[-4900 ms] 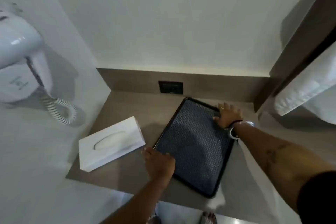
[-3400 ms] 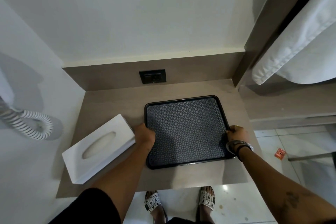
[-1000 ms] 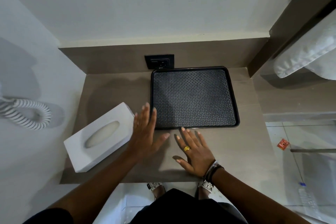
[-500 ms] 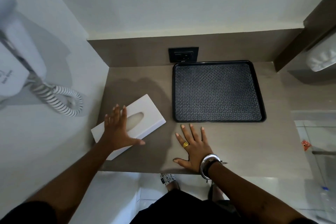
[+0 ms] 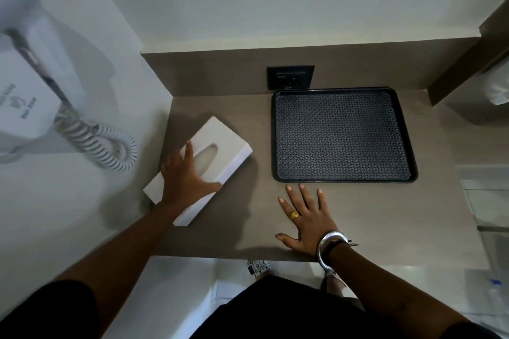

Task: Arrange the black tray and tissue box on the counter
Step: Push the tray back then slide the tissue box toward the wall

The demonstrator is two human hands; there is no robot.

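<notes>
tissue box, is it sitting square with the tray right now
No, the tissue box lies at an angle under the left hand, while the tray sits straight against the back wall.

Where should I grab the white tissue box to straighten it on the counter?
Grip the tissue box across its narrow width, on the two long sides, coming from above. It lies flat and skewed; the left hand is spread on its near end, thumb at one long side. Avoid the oval slot.
</notes>
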